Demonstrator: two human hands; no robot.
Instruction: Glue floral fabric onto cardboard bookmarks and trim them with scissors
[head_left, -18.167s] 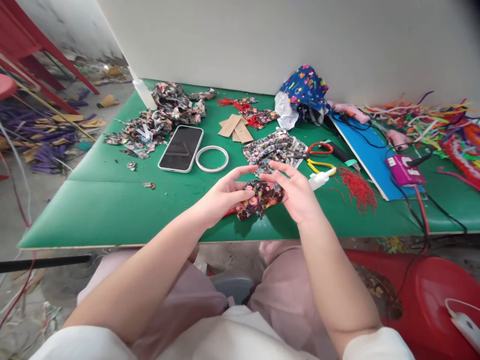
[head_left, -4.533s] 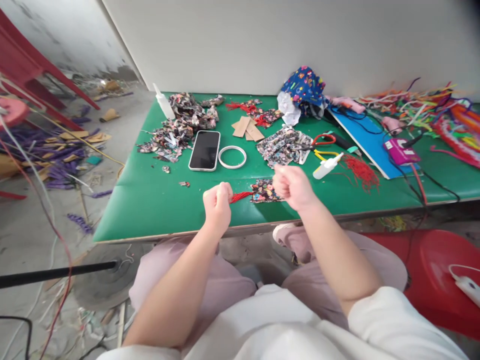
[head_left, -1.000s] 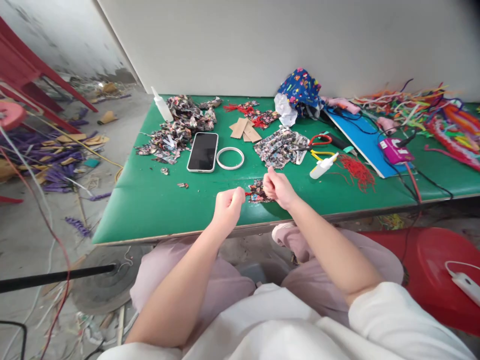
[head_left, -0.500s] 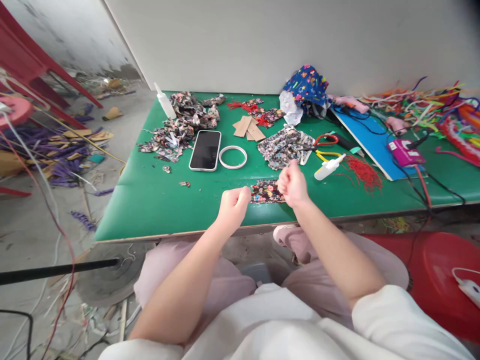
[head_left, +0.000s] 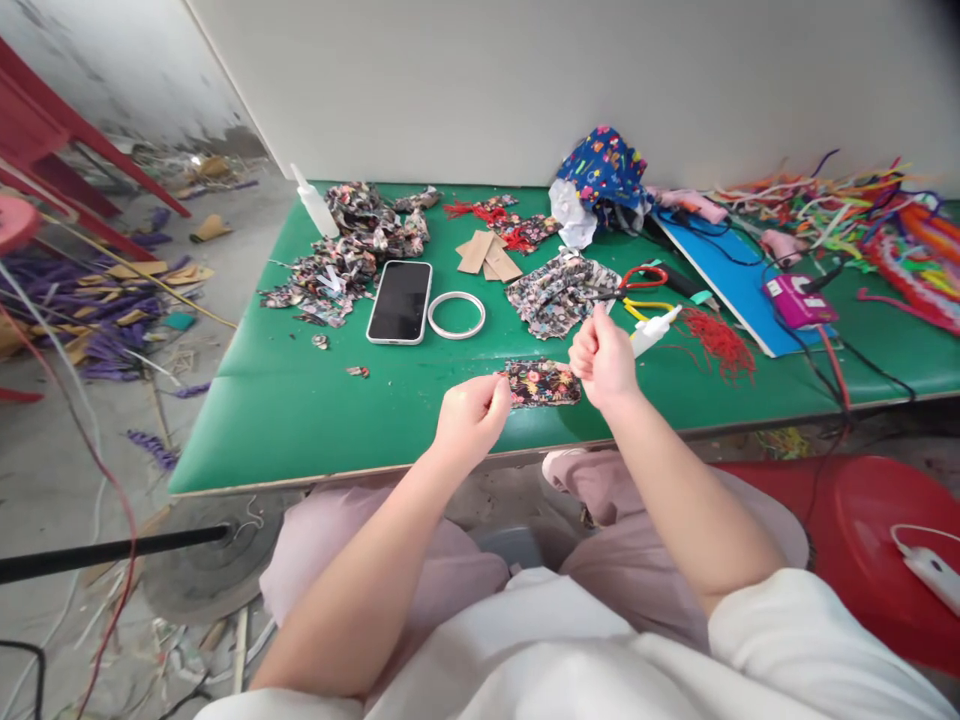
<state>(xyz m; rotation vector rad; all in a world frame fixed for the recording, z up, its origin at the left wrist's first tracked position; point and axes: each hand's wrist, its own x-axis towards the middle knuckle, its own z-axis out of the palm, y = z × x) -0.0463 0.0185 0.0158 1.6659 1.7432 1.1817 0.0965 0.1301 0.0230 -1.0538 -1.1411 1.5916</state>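
Both fists (head_left: 471,415) (head_left: 602,358) closed beside floral patch (head_left: 541,382); green table (head_left: 300,400), littered floor (head_left: 90,320).

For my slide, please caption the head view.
Both hands, left and right, fisted beside a floral fabric piece on the green table.

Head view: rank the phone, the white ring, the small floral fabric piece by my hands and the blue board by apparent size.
1. Blue board, partly covered by cables.
2. Phone.
3. Floral fabric piece and white ring: too alike to rank; the fabric lies nearer the camera.
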